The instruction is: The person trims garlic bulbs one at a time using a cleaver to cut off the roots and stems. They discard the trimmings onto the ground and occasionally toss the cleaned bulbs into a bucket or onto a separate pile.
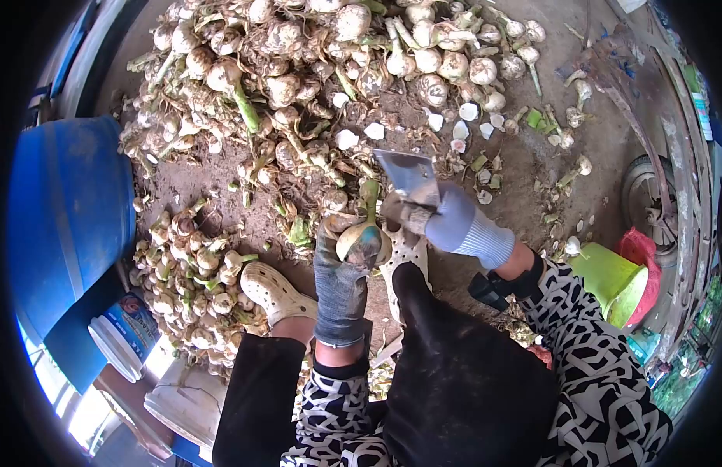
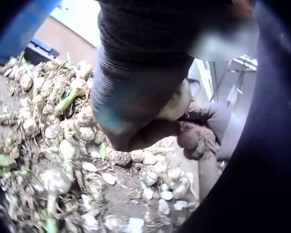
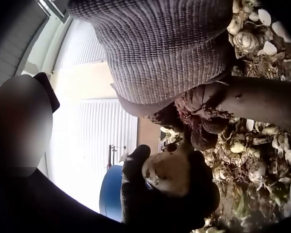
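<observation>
In the head view the left hand [image 1: 340, 292], in a grey glove, grips a pale bulb [image 1: 359, 245] with a green stem pointing up. Beside it the right hand [image 1: 453, 222], in a lighter glove, holds a wide metal blade [image 1: 410, 175] tilted up and away. The right fingers are close to the stem; whether they touch it cannot be told. In the right wrist view the bulb [image 3: 167, 172] sits in the dark-gloved left hand [image 3: 169, 204], below the right hand [image 3: 169, 63]. The left wrist view shows the bulb [image 2: 177, 104] partly hidden by the left glove [image 2: 136, 102].
A large heap of bulbs [image 1: 283, 89] lies on the ground ahead, a smaller pile [image 1: 194, 288] at the left. White cut slices [image 1: 347, 139] are scattered between. A blue barrel [image 1: 73, 210] stands left; a green bucket [image 1: 606, 272] and a wheel [image 1: 637, 191] are at the right.
</observation>
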`<action>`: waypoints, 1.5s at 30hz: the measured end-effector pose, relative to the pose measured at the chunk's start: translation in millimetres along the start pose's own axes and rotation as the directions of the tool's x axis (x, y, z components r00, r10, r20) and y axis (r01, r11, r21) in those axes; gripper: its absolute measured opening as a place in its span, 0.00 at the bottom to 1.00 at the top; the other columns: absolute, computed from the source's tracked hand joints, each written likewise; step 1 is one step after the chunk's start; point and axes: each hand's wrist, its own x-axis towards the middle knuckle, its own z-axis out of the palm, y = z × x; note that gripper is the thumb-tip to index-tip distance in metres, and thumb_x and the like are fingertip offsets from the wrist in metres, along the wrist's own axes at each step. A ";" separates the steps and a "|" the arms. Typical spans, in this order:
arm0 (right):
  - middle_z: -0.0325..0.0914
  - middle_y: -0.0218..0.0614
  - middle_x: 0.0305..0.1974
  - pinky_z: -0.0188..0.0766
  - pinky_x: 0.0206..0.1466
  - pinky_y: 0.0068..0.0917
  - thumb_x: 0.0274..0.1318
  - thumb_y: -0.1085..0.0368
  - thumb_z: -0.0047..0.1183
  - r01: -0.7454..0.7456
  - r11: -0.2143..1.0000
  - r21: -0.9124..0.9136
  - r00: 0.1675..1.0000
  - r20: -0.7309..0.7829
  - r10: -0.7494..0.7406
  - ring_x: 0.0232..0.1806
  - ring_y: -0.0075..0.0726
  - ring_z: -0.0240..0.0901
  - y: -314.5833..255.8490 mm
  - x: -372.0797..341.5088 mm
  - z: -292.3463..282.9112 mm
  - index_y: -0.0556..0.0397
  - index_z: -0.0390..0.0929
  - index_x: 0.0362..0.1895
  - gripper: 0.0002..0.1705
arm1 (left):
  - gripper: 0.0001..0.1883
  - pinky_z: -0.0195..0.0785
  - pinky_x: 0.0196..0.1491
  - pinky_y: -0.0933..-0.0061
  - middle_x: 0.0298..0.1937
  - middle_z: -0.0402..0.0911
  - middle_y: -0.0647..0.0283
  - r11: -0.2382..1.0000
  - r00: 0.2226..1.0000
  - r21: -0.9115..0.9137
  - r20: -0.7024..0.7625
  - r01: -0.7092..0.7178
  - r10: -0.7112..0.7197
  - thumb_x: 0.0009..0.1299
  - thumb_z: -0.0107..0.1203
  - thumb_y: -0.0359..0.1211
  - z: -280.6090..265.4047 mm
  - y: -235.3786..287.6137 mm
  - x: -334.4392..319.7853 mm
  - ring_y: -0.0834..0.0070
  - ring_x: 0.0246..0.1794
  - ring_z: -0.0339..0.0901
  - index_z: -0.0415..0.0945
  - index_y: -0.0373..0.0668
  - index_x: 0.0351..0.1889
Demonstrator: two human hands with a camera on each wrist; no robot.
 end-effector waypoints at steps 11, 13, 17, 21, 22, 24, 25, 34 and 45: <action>0.81 0.41 0.30 0.72 0.23 0.20 0.58 0.57 0.54 -0.050 0.801 0.596 0.984 -0.108 0.143 0.23 0.30 0.78 23.4 18.0 -53.7 0.59 0.79 0.38 0.16 | 0.19 0.66 0.55 0.67 0.50 0.76 0.58 0.678 0.841 0.724 -0.283 -0.129 0.462 0.66 0.58 0.33 -119.2 93.3 -9.5 0.70 0.51 0.72 0.72 0.36 0.53; 0.81 0.42 0.31 0.75 0.24 0.22 0.58 0.59 0.55 0.200 0.775 0.600 0.962 -0.270 -0.039 0.23 0.32 0.78 5.0 28.6 -74.9 0.60 0.79 0.41 0.16 | 0.19 0.67 0.55 0.68 0.51 0.76 0.58 -0.062 0.808 0.998 0.040 -0.004 0.588 0.67 0.58 0.34 -210.8 101.2 -1.5 0.70 0.51 0.72 0.74 0.35 0.53; 0.81 0.44 0.33 0.78 0.25 0.26 0.60 0.61 0.51 0.356 0.597 0.719 0.929 -0.340 -0.145 0.23 0.34 0.77 -40.8 20.3 -88.2 0.60 0.78 0.45 0.16 | 0.23 0.67 0.54 0.66 0.53 0.76 0.55 0.390 0.918 0.916 -0.233 0.095 0.322 0.67 0.60 0.40 -180.5 67.7 25.1 0.67 0.50 0.74 0.73 0.38 0.56; 0.81 0.46 0.33 0.76 0.23 0.31 0.62 0.60 0.48 0.429 0.630 0.647 0.903 -0.326 -0.280 0.22 0.35 0.77 -43.4 28.3 -79.1 0.61 0.78 0.45 0.17 | 0.35 0.68 0.54 0.67 0.57 0.75 0.50 0.371 0.976 0.915 -0.200 0.155 0.084 0.61 0.65 0.48 -75.5 -10.1 58.9 0.65 0.51 0.76 0.69 0.40 0.61; 0.80 0.43 0.31 0.72 0.21 0.28 0.62 0.60 0.48 0.398 0.654 0.643 0.914 -0.335 -0.227 0.20 0.36 0.76 -43.3 28.8 -71.3 0.60 0.78 0.43 0.16 | 0.38 0.66 0.58 0.64 0.58 0.73 0.48 0.344 0.977 0.938 -0.110 0.041 0.183 0.60 0.65 0.51 -88.0 -52.4 78.6 0.60 0.55 0.74 0.67 0.39 0.63; 0.79 0.40 0.31 0.72 0.22 0.23 0.61 0.61 0.50 0.357 0.691 0.629 0.929 -0.313 -0.196 0.24 0.33 0.77 -34.0 29.4 -72.1 0.61 0.78 0.40 0.14 | 0.36 0.66 0.57 0.59 0.57 0.73 0.47 0.184 0.970 0.981 -0.101 0.060 0.219 0.58 0.64 0.52 -68.3 -64.0 93.5 0.54 0.56 0.71 0.71 0.39 0.59; 0.79 0.40 0.31 0.72 0.22 0.23 0.61 0.61 0.50 0.356 0.692 0.628 0.929 -0.318 -0.188 0.24 0.33 0.77 -31.2 29.3 -69.9 0.61 0.78 0.40 0.14 | 0.35 0.66 0.56 0.58 0.56 0.73 0.47 0.110 0.969 0.988 -0.126 0.104 0.214 0.58 0.65 0.52 -64.1 -66.0 98.6 0.52 0.56 0.71 0.72 0.41 0.57; 0.79 0.40 0.31 0.72 0.22 0.20 0.61 0.56 0.52 0.232 0.810 0.539 0.961 -0.257 -0.104 0.24 0.29 0.76 -35.1 26.4 -52.4 0.59 0.78 0.44 0.18 | 0.31 0.68 0.53 0.55 0.53 0.73 0.49 -0.023 0.943 0.998 -0.044 0.055 0.331 0.53 0.67 0.51 -60.0 -70.1 90.0 0.50 0.53 0.72 0.76 0.48 0.53; 0.78 0.35 0.30 0.77 0.33 0.40 0.48 0.60 0.56 0.266 0.378 -0.887 0.945 0.163 -0.282 0.31 0.42 0.80 9.2 25.4 -2.7 0.45 0.75 0.36 0.10 | 0.40 0.73 0.40 0.79 0.55 0.75 0.55 0.984 0.971 0.078 0.192 -0.161 0.143 0.60 0.67 0.31 -44.2 -43.4 52.9 0.74 0.49 0.76 0.57 0.44 0.68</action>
